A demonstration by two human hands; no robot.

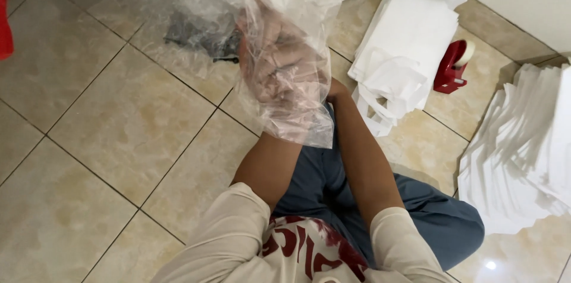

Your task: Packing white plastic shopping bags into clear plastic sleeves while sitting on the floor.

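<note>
Clear plastic bag [285, 51]: thin, crinkled film, glossy with white glare, partly see-through. It is raised above the floor in front of the person, its lower edge hanging just over the knee. The upper part of the film spreads up and left, out of the top of the frame.

Left hand [279, 63]: inside or behind the film, seen through it as a pinkish blur. The fingers look curled together on the plastic, clamped on the bag. Forearm rises from the lower middle of the view, sleeve pushed up.

Right hand: hidden behind the bag and the left hand; only the wrist and forearm show, running up to the bag's right edge. Cannot tell whether the fingers are apart or closed.

Around:
- Tiled floor [89, 140], beige, with dark grout lines; person sits on it in blue trousers.
- Dark object [196, 36] on the floor behind the bag, seen through the film; too blurred to identify.
- Pile of white bags [404, 45] just right of the raised bag, lying on the floor, handles toward the person.
- Red tape dispenser [452, 66] beside that pile, near the wall.
- Second stack of white bags [523, 152] at the far right, fanned out.
</note>
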